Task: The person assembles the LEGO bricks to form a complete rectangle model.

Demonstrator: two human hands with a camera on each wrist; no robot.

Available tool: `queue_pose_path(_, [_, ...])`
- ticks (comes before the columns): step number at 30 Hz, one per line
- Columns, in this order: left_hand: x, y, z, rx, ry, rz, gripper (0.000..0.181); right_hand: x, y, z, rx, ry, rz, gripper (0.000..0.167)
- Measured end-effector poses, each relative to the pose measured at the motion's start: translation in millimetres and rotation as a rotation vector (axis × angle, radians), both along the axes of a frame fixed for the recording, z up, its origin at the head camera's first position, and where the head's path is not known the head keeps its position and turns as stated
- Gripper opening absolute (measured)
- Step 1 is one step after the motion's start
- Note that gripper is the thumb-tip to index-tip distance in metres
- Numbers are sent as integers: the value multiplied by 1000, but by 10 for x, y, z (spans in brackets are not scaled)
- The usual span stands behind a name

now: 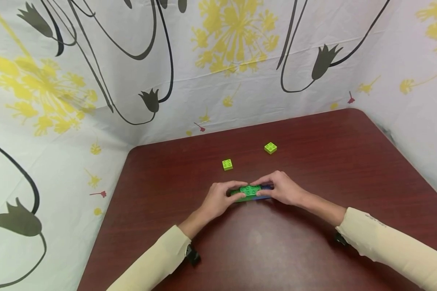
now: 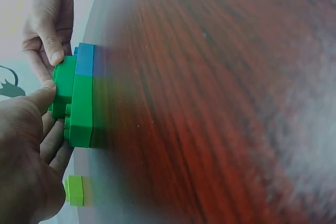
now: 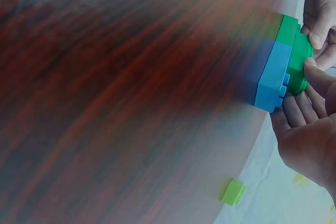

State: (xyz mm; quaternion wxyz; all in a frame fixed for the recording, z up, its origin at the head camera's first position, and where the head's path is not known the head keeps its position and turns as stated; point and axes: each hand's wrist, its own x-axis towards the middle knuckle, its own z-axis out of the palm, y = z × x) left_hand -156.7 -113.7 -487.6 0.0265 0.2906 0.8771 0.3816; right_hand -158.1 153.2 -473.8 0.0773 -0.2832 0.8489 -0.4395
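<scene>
A green toy brick (image 1: pixel 250 190) with studs on top sits across two bricks lying end to end on the table: a green lower brick (image 2: pixel 82 111) on the left and a blue brick (image 3: pixel 274 77) on the right. My left hand (image 1: pixel 218 199) pinches the left end of the top green brick, thumb on the near side and fingers beyond. At its other end, my right hand (image 1: pixel 285 190) pinches the same brick in like manner. Fingertips of both hands nearly meet there. The far faces of the bricks are hidden in the head view.
Beyond the hands, two lime-green square bricks lie apart on the dark red-brown table (image 1: pixel 167 186): a left one (image 1: pixel 227 165) and a farther right one (image 1: pixel 270 148). A patterned white cloth (image 1: pixel 189 97) hangs behind the table and along its sides.
</scene>
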Motion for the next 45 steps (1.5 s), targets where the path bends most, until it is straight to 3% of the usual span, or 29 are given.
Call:
queue_pose_path(29, [-7,-2,-13,-34,19,-17,37,-3,-13,0,7,-14,-13,32])
queue_pose_path(45, [-2,22,-32,-31,63,-22,38,-11,-5,16,8,-17,-17,31])
